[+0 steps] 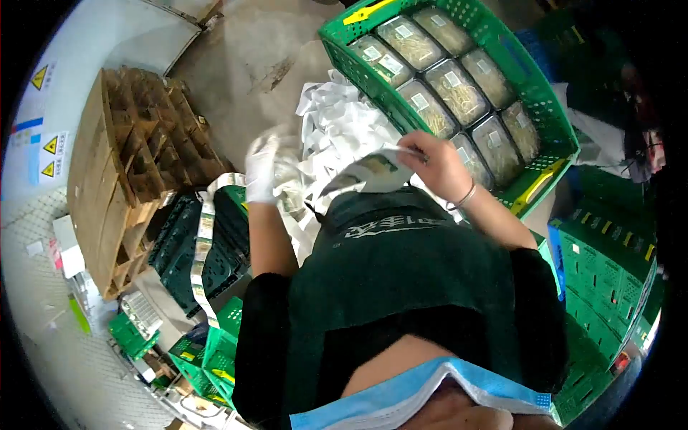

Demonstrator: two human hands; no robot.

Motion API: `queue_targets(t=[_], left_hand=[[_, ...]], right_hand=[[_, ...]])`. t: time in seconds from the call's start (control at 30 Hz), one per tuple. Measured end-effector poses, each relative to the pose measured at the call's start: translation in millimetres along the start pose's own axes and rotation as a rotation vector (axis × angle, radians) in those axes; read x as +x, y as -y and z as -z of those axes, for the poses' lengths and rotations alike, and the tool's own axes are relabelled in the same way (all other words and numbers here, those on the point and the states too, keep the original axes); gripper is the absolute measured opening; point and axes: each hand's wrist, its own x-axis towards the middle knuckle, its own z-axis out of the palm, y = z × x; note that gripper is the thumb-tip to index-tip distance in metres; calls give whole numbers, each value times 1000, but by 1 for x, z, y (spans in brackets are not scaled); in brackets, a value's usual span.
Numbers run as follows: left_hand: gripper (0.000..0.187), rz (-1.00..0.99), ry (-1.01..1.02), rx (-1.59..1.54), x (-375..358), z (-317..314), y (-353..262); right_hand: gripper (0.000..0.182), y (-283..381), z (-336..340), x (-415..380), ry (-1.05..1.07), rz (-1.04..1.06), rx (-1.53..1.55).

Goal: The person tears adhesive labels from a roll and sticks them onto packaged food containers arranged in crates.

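Observation:
My right hand [441,163], bare with a band at the wrist, pinches the end of a strip of printed labels [369,170] in front of my apron. My left hand [264,163] wears a white glove and is raised beside a heap of white backing paper strip [337,122]; its fingers are smeared by motion. Right of the heap stands a green crate [383,107] with several clear-lidded trays [455,93] of pale, stringy food. Small white labels show on their lids. Another stretch of label strip [204,236] hangs down on the left.
Wooden pallets [118,186] stand on edge at the left, near a dark green folded crate [193,244]. Stacked green crates [602,279] rise at the right. More green crates [215,351] are at the lower left. Grey floor [244,64] shows beyond the paper heap.

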Motion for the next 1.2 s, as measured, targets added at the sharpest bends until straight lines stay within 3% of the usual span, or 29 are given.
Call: queue_targets(t=[0.03, 0.07, 0.1, 0.13, 0.2, 0.23, 0.3, 0.33, 0.4, 0.53, 0.6, 0.67, 0.77, 0.8, 0.9, 1.0, 1.03, 1.07, 1.13, 1.2], left_hand=[[35, -286, -117, 491, 20, 15, 22], [38, -507, -391, 1002, 41, 28, 43], [39, -724, -333, 1027, 32, -9, 20], [41, -785, -69, 806, 16, -62, -12], [45, -675, 359, 437, -7, -133, -49], [47, -526, 436, 340, -7, -148, -54], [31, -215, 425, 286, 17, -149, -47], [19, 20, 389, 111, 25, -147, -47], [15, 119, 368, 67, 32, -152, -60], [13, 126, 463, 242, 75, -134, -61], [12, 46, 387, 444, 80, -137, -80], [12, 62, 408, 581, 96, -126, -76], [21, -37, 515, 226, 112, -124, -84], [24, -165, 475, 265, 120, -120, -79], [25, -255, 413, 19, 125, -131, -88], [22, -236, 472, 58, 126, -123, -92], [20, -118, 477, 57, 128, -116, -97], [18, -2, 479, 57, 128, -113, -101], [14, 206, 358, -130, 126, -116, -110], [14, 247, 392, 26, 131, -114, -113]], right_hand=[[13, -9, 7, 7, -31, -63, 47], [14, -18, 15, 16, -13, -105, 64], [14, -29, 19, 26, -26, -95, 97], [13, -36, 21, 32, -29, -93, 128], [13, -41, 22, 45, -13, -93, 223], [13, -42, 23, 51, 25, -61, 253], [15, -47, 20, 65, 36, -19, 305], [15, -46, 21, 70, 24, -28, 308], [17, -39, 24, 81, 26, -60, 149], [12, -44, 6, 103, -87, -56, 58], [9, -51, 5, 118, -100, -30, 22], [11, -57, 7, 134, 6, -180, 155], [17, -53, 9, 159, -131, -219, 228], [18, -51, 7, 164, -174, -263, 299], [15, -48, 2, 169, -128, -352, 147], [12, -50, -3, 167, -191, -202, 305], [14, -49, -2, 166, -146, -255, 581], [14, -51, 1, 165, -153, -252, 579], [23, -61, 14, 161, 23, -300, 937], [28, -68, 24, 162, 15, -245, 591]])
